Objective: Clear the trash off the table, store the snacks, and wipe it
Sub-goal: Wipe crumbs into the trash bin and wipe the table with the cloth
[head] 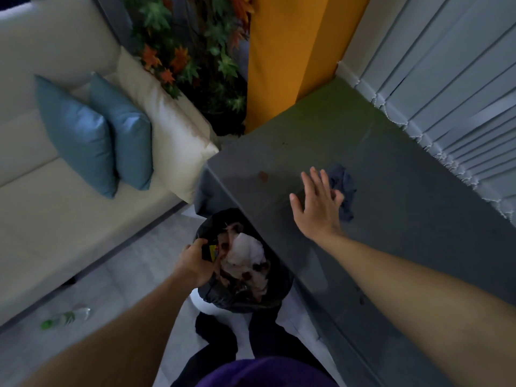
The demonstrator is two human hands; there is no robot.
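A grey table runs from the centre toward the lower right. On it lies a crumpled blue cloth, and a small reddish stain marks the surface to its left. My right hand hovers flat with fingers spread, its fingertips just short of the cloth. Below the table's left edge stands a trash bin with a black bag, holding crumpled white tissues. My left hand grips the bin's near rim, closed on the black bag and a dark wrapper with a yellow patch.
A cream sofa with two blue cushions fills the left. A plastic bottle lies on the floor by the sofa. A leafy plant and orange panel stand behind the table; vertical blinds border its right side.
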